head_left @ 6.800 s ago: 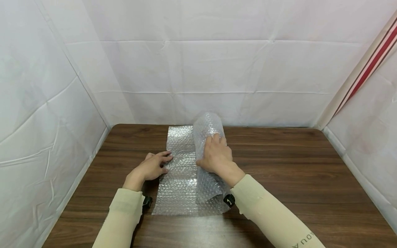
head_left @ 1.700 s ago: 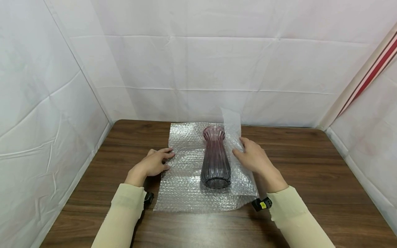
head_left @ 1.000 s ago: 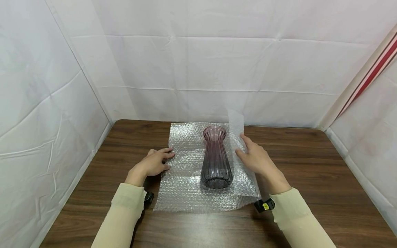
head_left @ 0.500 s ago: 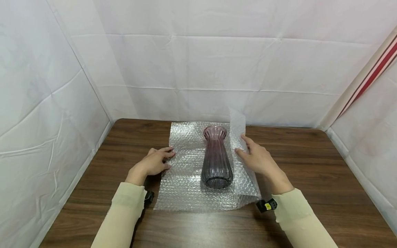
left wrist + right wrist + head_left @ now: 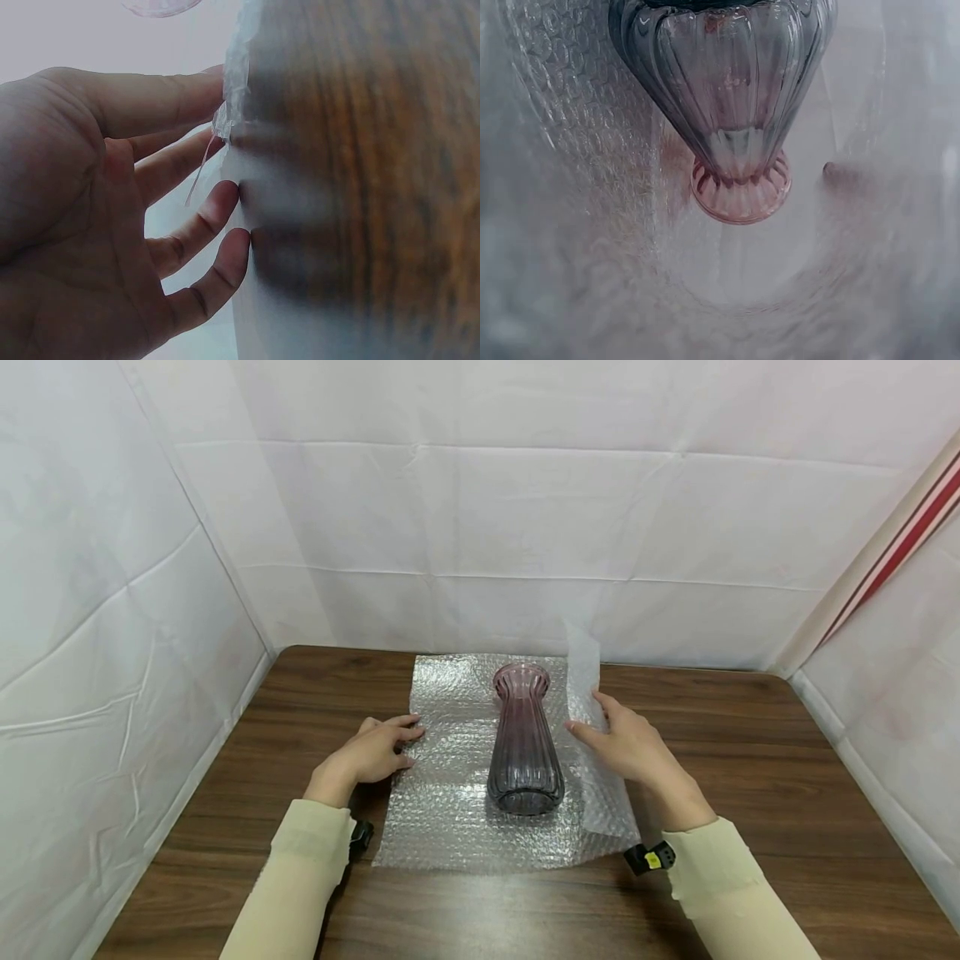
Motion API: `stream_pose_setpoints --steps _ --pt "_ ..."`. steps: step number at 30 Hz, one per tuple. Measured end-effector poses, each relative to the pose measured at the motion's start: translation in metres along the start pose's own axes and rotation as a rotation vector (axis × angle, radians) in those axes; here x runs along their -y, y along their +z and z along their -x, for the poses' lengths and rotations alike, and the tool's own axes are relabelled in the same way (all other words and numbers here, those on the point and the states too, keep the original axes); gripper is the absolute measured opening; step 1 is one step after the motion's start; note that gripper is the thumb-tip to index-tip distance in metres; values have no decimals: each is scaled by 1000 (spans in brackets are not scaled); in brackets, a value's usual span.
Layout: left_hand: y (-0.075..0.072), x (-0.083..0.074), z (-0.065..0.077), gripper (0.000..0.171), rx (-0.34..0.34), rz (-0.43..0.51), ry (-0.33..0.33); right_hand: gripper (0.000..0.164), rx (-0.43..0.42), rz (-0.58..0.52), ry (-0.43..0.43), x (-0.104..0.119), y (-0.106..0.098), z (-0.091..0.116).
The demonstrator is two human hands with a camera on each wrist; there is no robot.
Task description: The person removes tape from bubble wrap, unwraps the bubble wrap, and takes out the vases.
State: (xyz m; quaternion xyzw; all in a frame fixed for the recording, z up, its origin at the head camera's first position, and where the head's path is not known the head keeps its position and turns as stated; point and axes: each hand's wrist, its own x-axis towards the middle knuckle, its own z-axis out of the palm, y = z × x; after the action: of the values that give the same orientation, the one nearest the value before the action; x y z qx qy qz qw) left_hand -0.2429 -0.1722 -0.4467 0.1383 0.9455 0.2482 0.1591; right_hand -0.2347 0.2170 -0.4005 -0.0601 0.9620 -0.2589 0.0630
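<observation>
A ribbed purple glass vase (image 5: 525, 743) lies on its side on a sheet of bubble wrap (image 5: 450, 810), mouth toward the far wall. My left hand (image 5: 371, 756) rests flat on the sheet's left edge with fingers straight; the left wrist view shows those fingers (image 5: 202, 225) touching the wrap's edge. My right hand (image 5: 626, 745) is just right of the vase and pinches the sheet's raised right flap (image 5: 585, 664) between thumb and fingers. In the right wrist view the vase (image 5: 735, 112) shows through blurred wrap.
The brown wooden table (image 5: 750, 777) is walled by white sheeting on the left, back and right. A red-striped strip (image 5: 892, 547) runs up the right corner. Bare wood lies to the right of and in front of the wrap.
The wrapped bundle has been unrolled and the vase now lies bare. Over the last second my right hand has drawn the raised flap slightly to the right. The left hand has stayed put.
</observation>
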Motion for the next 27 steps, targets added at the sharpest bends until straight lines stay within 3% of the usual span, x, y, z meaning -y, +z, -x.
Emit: stream_pose_setpoints --steps 10,27 --pt "0 0 1 57 -1 7 1 91 4 17 0 -4 1 2" --pt "-1 -1 1 58 2 6 1 78 18 31 -13 -11 3 2"
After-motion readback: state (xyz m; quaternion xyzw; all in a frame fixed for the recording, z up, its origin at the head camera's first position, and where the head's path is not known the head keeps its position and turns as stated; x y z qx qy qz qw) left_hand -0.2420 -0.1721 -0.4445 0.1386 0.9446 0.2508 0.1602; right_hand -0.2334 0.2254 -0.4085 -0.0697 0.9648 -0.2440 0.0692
